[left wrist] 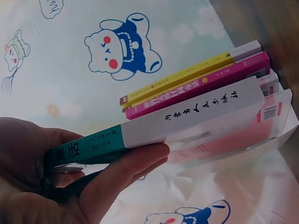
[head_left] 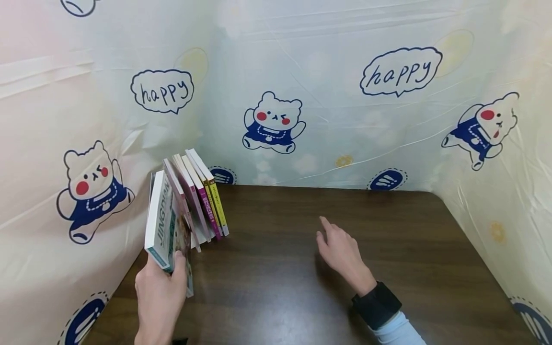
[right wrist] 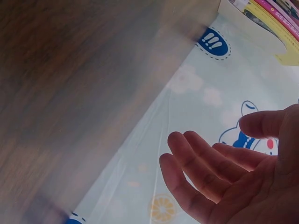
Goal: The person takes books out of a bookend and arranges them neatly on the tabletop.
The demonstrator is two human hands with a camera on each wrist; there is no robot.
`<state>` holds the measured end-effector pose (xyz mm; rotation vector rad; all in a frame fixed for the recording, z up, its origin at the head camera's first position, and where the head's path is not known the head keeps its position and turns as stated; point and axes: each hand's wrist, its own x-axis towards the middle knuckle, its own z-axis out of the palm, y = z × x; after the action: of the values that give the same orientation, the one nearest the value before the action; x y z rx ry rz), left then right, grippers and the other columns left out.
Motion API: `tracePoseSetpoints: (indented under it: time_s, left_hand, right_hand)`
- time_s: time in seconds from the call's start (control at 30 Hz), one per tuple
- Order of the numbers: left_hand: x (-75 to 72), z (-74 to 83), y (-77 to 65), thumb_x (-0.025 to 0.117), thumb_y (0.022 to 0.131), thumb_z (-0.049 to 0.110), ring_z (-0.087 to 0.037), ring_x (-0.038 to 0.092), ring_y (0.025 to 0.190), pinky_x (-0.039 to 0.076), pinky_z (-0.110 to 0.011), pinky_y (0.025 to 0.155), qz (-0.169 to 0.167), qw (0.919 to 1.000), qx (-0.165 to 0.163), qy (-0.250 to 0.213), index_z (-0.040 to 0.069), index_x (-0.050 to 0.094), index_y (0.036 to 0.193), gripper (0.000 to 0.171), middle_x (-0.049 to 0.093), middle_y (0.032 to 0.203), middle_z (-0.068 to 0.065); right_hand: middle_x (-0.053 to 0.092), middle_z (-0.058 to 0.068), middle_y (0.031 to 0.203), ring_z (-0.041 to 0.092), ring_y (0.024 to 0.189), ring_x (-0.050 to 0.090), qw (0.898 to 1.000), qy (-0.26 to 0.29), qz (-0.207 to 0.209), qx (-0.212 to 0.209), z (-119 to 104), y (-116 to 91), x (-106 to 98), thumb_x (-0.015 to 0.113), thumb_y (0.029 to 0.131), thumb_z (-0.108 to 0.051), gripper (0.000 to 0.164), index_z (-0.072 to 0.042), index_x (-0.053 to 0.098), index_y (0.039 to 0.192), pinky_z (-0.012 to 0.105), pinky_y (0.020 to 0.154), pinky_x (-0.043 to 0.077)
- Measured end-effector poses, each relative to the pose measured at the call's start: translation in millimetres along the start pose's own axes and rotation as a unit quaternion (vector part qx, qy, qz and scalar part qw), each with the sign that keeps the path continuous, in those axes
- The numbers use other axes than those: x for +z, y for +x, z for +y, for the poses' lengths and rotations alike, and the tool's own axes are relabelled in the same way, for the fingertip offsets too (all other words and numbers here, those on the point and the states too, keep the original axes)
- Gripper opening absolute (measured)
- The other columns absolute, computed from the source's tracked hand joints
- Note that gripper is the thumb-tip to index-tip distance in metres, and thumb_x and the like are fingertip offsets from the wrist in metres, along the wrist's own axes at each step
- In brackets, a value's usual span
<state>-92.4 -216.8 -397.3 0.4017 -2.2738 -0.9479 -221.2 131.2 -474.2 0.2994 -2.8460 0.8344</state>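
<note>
Thick book [head_left: 159,223] with a teal-and-white spine: gripped near its teal end in my left hand [head_left: 158,294], tilted, at the left of the brown table [head_left: 276,292]. Cannot tell whether it touches the tabletop. Light blue sleeve [head_left: 398,330] and black band [head_left: 377,304] on my right arm. My right hand [head_left: 342,254] holds nothing; fingers loosely bent, above the table, well apart from the books. Just beyond the held volume: row of slimmer books [head_left: 200,196], leaning, magenta and yellow spines at the far end. Behind everything: pale backdrop sheet [head_left: 327,52] printed with bears in blue and "happy" bubbles.
</note>
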Motion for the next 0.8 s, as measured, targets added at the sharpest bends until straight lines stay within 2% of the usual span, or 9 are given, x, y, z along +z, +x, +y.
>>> tracePoseSetpoints:
  time_s: [0.23, 0.53, 0.8]
  left_hand:
    - [-2.6, 5.1, -4.9, 0.064, 0.098, 0.006, -0.061, 0.066, 0.107, 0.054, -0.077, 0.079, -0.002, 1.0, 0.005, 0.006, -0.008, 0.055, 0.141, 0.046, 0.065, 0.127, -0.044]
    - [-6.0, 11.3, -9.8, 0.066, 0.097, 0.005, -0.061, 0.067, 0.101, 0.055, -0.077, 0.077, -0.006, 0.9998, 0.015, 0.009, -0.009, 0.057, 0.137, 0.043, 0.067, 0.12, -0.045]
    - [-8.1, 20.8, -12.2, 0.064, 0.098, 0.005, -0.06, 0.067, 0.105, 0.057, -0.075, 0.076, -0.038, 0.9992, -0.003, 0.006, -0.007, 0.053, 0.143, 0.047, 0.064, 0.127, -0.045]
  right_hand:
    - [0.07, 0.025, 0.133, 0.018, 0.052, 0.051, 1.0, 0.006, -0.006, 0.005, 0.6, 0.8, 1.7, 0.059, 0.104, -0.023, 0.052, -0.004, 0.051, 0.152, 0.033, 0.046, 0.045]
    - [0.071, 0.025, 0.131, 0.017, 0.052, 0.051, 1.0, 0.003, -0.005, 0.011, 0.4, 0.4, 1.6, 0.06, 0.104, -0.023, 0.052, -0.004, 0.051, 0.152, 0.032, 0.046, 0.045]
    - [0.072, 0.024, 0.128, 0.017, 0.052, 0.05, 1.0, 0.004, -0.004, 0.004, 0.5, 0.4, 1.0, 0.06, 0.104, -0.023, 0.052, -0.004, 0.052, 0.152, 0.032, 0.046, 0.045]
